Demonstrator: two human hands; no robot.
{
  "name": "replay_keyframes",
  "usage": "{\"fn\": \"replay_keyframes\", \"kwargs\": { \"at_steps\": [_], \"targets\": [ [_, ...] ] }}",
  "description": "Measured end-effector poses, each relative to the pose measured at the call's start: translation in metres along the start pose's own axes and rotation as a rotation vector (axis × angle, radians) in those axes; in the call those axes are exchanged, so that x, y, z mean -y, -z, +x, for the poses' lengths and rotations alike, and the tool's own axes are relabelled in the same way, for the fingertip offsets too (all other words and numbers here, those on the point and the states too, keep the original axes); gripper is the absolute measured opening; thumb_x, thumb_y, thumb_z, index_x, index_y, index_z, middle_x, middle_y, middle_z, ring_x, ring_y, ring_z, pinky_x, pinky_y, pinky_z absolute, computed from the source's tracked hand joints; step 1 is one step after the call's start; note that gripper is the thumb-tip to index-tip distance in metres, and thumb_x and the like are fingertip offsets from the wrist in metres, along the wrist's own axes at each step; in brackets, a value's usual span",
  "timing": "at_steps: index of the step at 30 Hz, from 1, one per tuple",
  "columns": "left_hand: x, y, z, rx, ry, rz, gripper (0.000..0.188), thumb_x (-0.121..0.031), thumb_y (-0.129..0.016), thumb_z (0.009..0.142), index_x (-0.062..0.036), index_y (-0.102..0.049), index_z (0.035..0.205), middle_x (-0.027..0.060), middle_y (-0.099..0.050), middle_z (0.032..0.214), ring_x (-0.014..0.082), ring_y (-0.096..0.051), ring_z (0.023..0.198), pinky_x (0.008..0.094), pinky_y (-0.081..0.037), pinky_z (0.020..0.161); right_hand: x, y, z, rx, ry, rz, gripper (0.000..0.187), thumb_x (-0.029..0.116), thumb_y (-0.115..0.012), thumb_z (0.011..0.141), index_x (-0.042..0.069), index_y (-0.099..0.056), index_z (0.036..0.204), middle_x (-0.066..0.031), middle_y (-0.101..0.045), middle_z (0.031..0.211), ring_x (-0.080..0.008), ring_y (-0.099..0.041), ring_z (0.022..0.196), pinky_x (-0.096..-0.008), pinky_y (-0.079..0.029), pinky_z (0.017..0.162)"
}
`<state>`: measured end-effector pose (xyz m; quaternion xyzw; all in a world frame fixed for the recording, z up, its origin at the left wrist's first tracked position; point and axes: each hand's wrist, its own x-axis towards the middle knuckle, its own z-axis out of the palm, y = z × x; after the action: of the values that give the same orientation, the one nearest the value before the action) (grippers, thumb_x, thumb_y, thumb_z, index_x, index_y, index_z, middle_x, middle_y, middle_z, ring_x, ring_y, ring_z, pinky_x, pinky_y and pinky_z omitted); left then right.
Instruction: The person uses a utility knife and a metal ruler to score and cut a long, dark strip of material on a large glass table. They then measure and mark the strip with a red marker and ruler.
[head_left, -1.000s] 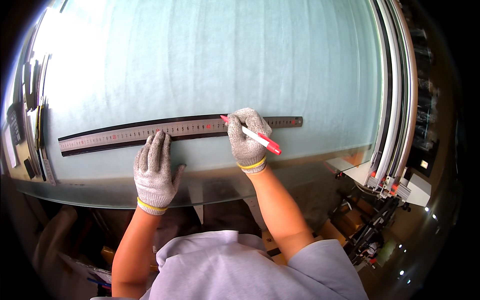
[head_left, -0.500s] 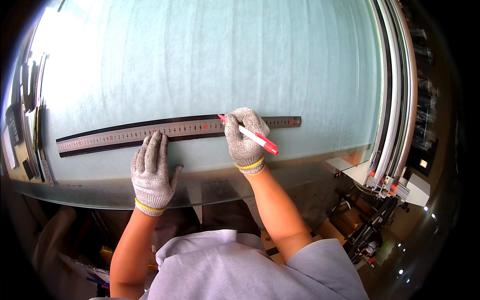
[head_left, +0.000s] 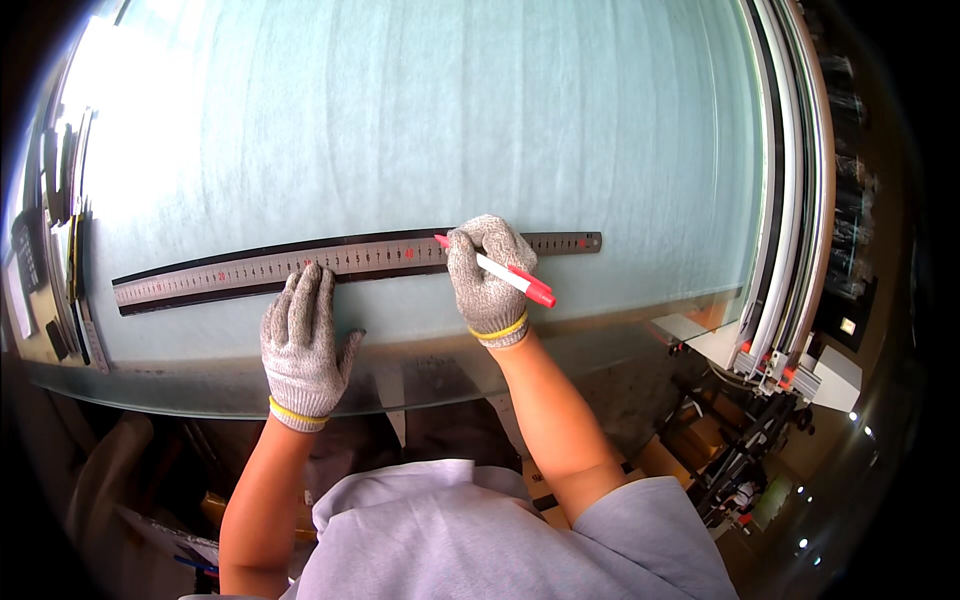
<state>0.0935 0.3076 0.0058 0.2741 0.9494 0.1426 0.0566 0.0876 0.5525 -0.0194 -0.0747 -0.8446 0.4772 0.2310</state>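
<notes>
A long steel ruler (head_left: 370, 257) lies across the pale glass sheet (head_left: 420, 130), with dark strips along both of its long edges. My left hand (head_left: 303, 350), in a grey knit glove with a yellow cuff, rests flat with its fingertips on the ruler's near edge, thumb spread aside. In a matching glove, my right hand (head_left: 490, 280) pinches a red and white marker pen (head_left: 512, 276). Its red tip points left and rests at the ruler's far edge; whether it touches the glass I cannot tell. The right hand covers part of the ruler.
Several long narrow tools (head_left: 72, 240) lie at the left side of the glass. A metal rail (head_left: 785, 180) runs along the right side, ending in a carriage (head_left: 770, 368) at the near corner. The glass's near edge (head_left: 200, 413) curves before my body. Cardboard boxes (head_left: 665, 462) stand below.
Almost nothing differs. My left hand has shifted very slightly left, and the right hand with the marker pen has barely moved.
</notes>
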Motion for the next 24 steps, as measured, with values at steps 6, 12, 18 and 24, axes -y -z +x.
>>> {"fn": "replay_keyframes", "kwargs": {
  "at_steps": [6,12,18,24],
  "targets": [
    [0.0,0.0,0.0,-0.003,-0.006,-0.003,0.082,-0.027,-0.079,0.078,0.0012,-0.051,0.149,0.0203,-0.048,0.155,0.0395,-0.048,0.141,0.0505,-0.038,0.115,0.002,-0.001,0.002,-0.01,-0.052,-0.002,0.011,-0.002,-0.071,0.085,0.004,-0.062,0.082,-0.0115,-0.064,0.074,-0.0317,-0.065,0.065,-0.0388,-0.052,0.06],
    [-0.001,-0.001,0.0,-0.012,-0.007,-0.012,0.083,-0.023,-0.079,0.076,0.0017,-0.05,0.149,0.0209,-0.048,0.156,0.0398,-0.047,0.143,0.0505,-0.037,0.116,0.003,-0.001,0.001,-0.017,-0.06,-0.022,0.012,-0.002,-0.071,0.085,0.004,-0.062,0.081,-0.0113,-0.064,0.073,-0.0313,-0.064,0.064,-0.0386,-0.051,0.059],
    [0.0,-0.002,-0.001,-0.01,-0.008,-0.021,0.085,-0.017,-0.078,0.073,0.002,-0.048,0.151,0.0214,-0.047,0.156,0.0401,-0.045,0.144,0.0506,-0.035,0.118,0.001,0.006,-0.003,-0.017,0.015,0.049,0.011,-0.004,-0.069,0.085,0.003,-0.061,0.082,-0.0117,-0.062,0.073,-0.032,-0.063,0.064,-0.0377,-0.052,0.061],
    [0.0,-0.001,0.0,-0.008,-0.01,-0.032,0.085,-0.016,-0.078,0.074,0.0027,-0.048,0.151,0.022,-0.047,0.156,0.0413,-0.045,0.144,0.0511,-0.035,0.118,0.006,0.012,-0.025,0.025,-0.041,0.091,0.009,-0.004,-0.068,0.085,0.003,-0.062,0.083,-0.0114,-0.062,0.074,-0.033,-0.064,0.068,-0.0386,-0.053,0.064]
  ]
}}
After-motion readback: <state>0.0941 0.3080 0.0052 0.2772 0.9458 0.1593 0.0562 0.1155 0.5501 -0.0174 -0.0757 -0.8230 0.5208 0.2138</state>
